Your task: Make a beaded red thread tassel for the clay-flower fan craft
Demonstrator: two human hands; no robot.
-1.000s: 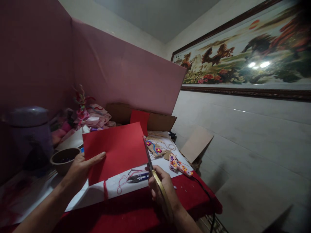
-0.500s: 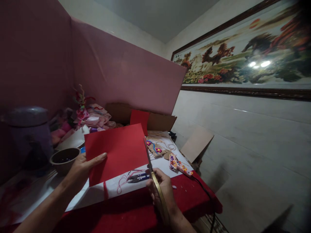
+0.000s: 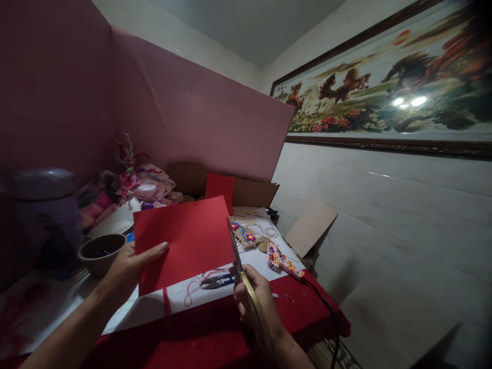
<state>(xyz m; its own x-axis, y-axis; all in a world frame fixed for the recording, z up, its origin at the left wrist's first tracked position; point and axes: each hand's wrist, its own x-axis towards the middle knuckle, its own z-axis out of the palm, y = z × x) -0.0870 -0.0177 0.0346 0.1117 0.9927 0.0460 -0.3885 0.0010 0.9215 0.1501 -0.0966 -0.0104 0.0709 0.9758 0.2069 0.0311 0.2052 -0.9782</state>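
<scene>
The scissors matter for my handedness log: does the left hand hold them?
No, the right hand holds the scissors, while the left hand grips the red sheet.

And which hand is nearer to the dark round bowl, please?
Left. The left hand, gripping the left edge of the red sheet, is right of the bowl; whether they touch is unclear. The right hand, holding the scissors, is farther away, at the sheet's right side.

Plain red sheet [image 3: 192, 241]; gold scissor handle [image 3: 252, 294]; flower-patterned pale-pink glue gun [image 3: 274, 258]; deep-red cloth [image 3: 319, 312]
</scene>
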